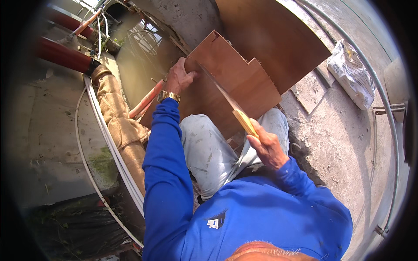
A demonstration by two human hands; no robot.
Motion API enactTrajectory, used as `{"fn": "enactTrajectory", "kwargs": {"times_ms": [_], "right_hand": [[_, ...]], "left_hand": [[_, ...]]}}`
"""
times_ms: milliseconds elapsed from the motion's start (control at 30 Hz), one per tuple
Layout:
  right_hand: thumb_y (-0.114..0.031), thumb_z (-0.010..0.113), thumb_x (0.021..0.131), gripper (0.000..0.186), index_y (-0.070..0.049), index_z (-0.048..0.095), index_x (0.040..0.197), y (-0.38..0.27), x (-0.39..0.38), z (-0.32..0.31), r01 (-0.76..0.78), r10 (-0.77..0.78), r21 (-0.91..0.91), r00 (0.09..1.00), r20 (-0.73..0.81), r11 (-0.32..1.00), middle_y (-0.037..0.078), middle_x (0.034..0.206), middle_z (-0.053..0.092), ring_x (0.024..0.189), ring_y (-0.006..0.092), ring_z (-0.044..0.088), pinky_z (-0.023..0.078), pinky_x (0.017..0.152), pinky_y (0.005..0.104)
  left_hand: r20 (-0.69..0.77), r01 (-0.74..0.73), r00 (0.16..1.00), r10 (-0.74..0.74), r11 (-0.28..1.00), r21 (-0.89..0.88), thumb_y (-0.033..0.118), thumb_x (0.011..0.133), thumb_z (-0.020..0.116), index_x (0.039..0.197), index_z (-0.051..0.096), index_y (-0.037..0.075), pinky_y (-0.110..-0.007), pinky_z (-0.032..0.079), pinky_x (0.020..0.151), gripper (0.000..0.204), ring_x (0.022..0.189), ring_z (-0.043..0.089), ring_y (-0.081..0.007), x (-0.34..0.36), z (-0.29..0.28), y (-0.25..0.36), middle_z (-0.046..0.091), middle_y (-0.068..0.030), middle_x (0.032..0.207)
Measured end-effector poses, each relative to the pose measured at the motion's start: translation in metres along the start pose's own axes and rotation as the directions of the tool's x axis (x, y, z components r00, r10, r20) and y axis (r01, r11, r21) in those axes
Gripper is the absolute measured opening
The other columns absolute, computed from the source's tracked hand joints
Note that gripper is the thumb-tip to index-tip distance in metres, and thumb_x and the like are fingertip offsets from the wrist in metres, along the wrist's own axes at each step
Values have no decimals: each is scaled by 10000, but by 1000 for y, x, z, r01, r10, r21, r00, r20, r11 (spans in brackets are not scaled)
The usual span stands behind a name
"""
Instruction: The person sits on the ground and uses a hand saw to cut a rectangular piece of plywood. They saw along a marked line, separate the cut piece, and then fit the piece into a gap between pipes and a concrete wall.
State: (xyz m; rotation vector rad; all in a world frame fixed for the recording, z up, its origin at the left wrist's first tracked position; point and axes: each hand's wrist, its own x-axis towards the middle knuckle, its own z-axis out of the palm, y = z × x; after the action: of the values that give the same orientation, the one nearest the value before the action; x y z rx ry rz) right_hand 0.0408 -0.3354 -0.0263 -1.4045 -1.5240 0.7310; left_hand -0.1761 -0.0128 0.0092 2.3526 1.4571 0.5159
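Note:
A reddish-brown plywood board with a stepped, ragged far edge lies across in front of my knees. My left hand grips its left edge, the thumb resting on the upper face. My right hand is closed round the pale wooden handle of a handsaw. The saw's narrow blade slants up and left over the board, its tip not far from my left hand. Whether the teeth sit inside a cut is too fine to make out.
A larger brown sheet lies beyond the board. To the left run a burlap-wrapped pipe, a dark red pipe and white conduits. At right, a white printed sack rests on rough concrete, near a curved grey pipe.

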Motion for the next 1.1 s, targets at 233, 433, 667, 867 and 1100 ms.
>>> {"fn": "enactTrajectory", "kwargs": {"times_ms": [233,433,667,867,1100], "right_hand": [[-308,595,1019,478,54,510,1319,0,39,6,145,-145,-84,989,12,986,288,988,656,812,422,702,560,690,438],[-421,584,1022,521,-1,545,1327,37,182,88,350,-357,-70,917,-180,934,312,846,676,787,455,699,560,660,483],[-259,626,1004,552,49,462,1432,12,14,8,-12,12,41,1000,4,999,306,828,658,772,440,702,543,681,449],[-186,629,985,460,57,539,1365,-6,-62,-37,-6,9,-69,999,33,998,329,1210,642,852,393,733,605,765,389],[-425,580,1020,503,-6,559,1297,47,162,83,289,-340,-224,909,-239,931,224,827,703,692,414,695,564,603,446]], "left_hand": [[-81,0,997,8,995,97,189,775,690,1110,571,8,-500,518,893,398,1002,638,-474,-12,1,-1,676,-260,1009],[-172,-242,958,229,969,-57,108,739,606,1115,575,16,-532,513,915,388,1041,634,-501,0,11,-26,686,-283,1070],[-29,-45,999,46,998,37,331,783,798,1170,559,-4,-521,505,927,564,1074,638,-476,4,11,-15,690,-270,1091],[-53,6,999,1,991,131,327,791,828,1172,561,-13,-466,524,852,576,997,663,-421,-6,9,-6,679,-257,1025],[-25,-3,1000,7,986,165,92,758,655,1158,559,-21,-472,518,879,427,1024,653,-446,20,-3,-4,663,-290,1044]]}}
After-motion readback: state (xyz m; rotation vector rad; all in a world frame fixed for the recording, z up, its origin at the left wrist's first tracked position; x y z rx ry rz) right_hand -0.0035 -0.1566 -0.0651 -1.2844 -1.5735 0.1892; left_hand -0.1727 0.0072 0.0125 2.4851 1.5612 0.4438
